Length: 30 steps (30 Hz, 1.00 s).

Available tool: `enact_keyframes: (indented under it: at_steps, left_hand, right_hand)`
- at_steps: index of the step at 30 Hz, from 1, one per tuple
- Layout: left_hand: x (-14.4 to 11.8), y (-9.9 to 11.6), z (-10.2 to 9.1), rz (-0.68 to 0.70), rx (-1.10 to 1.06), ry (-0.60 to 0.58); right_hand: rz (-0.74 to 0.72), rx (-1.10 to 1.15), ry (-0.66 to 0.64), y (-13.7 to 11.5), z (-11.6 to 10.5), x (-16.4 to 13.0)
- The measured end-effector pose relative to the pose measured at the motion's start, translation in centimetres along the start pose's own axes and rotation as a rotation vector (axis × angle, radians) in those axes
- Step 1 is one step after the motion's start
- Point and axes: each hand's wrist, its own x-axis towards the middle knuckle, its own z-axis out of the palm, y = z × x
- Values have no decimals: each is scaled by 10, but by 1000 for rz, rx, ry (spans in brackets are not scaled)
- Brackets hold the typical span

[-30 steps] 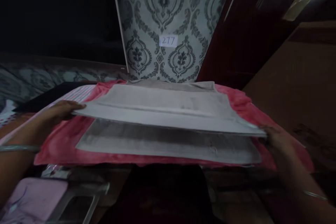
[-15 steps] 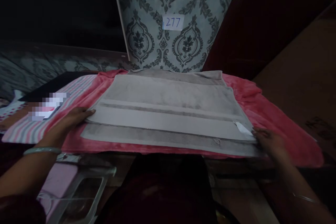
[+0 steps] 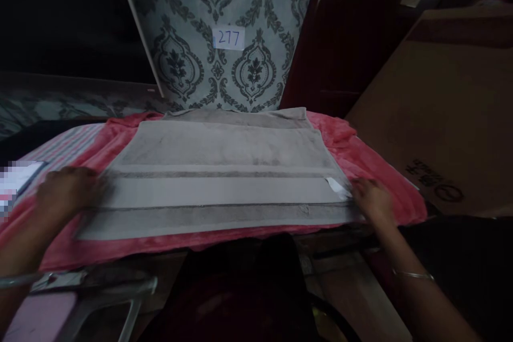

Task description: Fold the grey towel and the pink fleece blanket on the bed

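Head view: a grey towel [image 3: 220, 181] is seen laid flat, folded over itself, on a pink blanket [image 3: 360, 155] which covers the work surface. The upper layer's near edge sits a bit back from the lower layer's, so a darker strip of the lower layer is left showing along the front. Two thin dark bands are run across the towel from L to R. A small white tag [image 3: 335, 186] is seen at the towel's R end.

The left hand [image 3: 66, 192] is laid on the towel's L end, near the fold edge; it is blurred, so whether the fingers are spread or pinching cannot be told. The right hand [image 3: 372, 200] is placed at the towel's R end, just beside the tag, fingers bent down onto the cloth edge; a true pinch cannot be made out. A thin bangle [image 3: 412, 276] is worn on the R wrist.

Behind the blanket a patterned wall panel [image 3: 224, 5] is seen, w/ a small paper label [image 3: 229, 38] marked 277 stuck on it. A striped cloth [image 3: 68, 141] is lying at the far L, partly under the blanket. A brown cardboard box [image 3: 444, 112] is stood at the R, close to the blanket's R edge. At lower L a clear container [image 3: 120, 299] is partly in view below the table edge
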Motion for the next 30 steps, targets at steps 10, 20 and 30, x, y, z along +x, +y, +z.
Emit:
enact_keyframes:
  at_steps: [10,20,30]
  left_hand:
    - [-12,236,9,830,-153,-195]
    - [46,200,29,395,-99,-19]
    - [99,214,40,592,-176,-94]
  right_hand:
    - [-698,90,-363,-215,46,-4]
    - [-270,-208,-364,-149,64,73]
    - [-735,8,-328,-214,103,92]
